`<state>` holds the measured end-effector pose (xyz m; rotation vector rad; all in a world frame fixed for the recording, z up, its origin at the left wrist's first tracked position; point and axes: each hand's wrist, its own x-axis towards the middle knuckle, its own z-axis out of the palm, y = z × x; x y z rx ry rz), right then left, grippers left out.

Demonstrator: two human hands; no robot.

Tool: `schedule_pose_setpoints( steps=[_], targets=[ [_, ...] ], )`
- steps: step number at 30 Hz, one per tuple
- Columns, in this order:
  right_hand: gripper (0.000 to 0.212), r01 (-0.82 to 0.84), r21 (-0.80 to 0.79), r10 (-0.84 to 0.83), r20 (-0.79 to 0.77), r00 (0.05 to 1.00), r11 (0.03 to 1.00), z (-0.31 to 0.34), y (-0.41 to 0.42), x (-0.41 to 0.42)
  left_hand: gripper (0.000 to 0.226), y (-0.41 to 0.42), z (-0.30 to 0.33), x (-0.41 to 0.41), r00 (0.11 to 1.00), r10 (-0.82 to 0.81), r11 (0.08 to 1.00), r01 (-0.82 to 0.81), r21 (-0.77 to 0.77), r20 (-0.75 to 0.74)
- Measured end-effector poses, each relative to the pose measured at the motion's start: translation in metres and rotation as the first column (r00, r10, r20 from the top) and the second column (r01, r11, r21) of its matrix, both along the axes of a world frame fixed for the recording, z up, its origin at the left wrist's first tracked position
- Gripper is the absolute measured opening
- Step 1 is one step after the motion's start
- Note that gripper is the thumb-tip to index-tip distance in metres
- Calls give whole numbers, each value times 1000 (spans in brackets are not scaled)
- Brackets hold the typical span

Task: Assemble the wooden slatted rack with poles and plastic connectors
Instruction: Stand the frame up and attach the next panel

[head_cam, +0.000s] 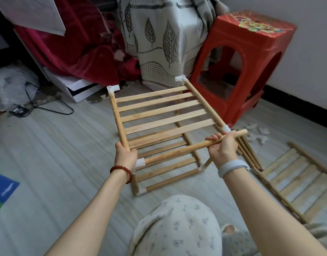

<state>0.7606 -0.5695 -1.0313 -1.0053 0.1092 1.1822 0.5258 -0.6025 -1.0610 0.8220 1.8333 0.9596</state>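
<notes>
This is a room in a home, probably a bedroom or a spare room. A leaf-patterned curtain [159, 43] hangs down to a pale wood-look floor [57, 145], and a crumpled dark red blanket [81, 48] lies heaped beside it. A red plastic stool [238, 58] stands against a white wall [306, 43] with a dark skirting strip. Household clutter lies about: a black wire hanger [48, 106], a clear plastic bag [9, 84] and white cardboard [83, 91]. The person wears soft floral-print clothing [177, 228], like sleepwear.
</notes>
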Motion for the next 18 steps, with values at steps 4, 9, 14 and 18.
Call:
schedule_pose_setpoints(
  steps=[4,9,14,18],
  targets=[
    [35,-17,54,18,-19,1000,998,4,5,-1,45,-1,-1,-1,1000,-12,1000,12,18,24],
    [33,-27,85,29,-28,999,996,7,8,-4,44,-3,-5,-4,997,-14,1000,13,20,80],
    [32,-24,93,26,-22,999,995,9,11,-6,42,-1,-5,-4,997,-7,1000,6,14,76],
    [34,-16,59,17,-18,1000,998,8,16,-9,45,-2,-2,-4,995,-11,1000,11,-3,101]
  ],
)
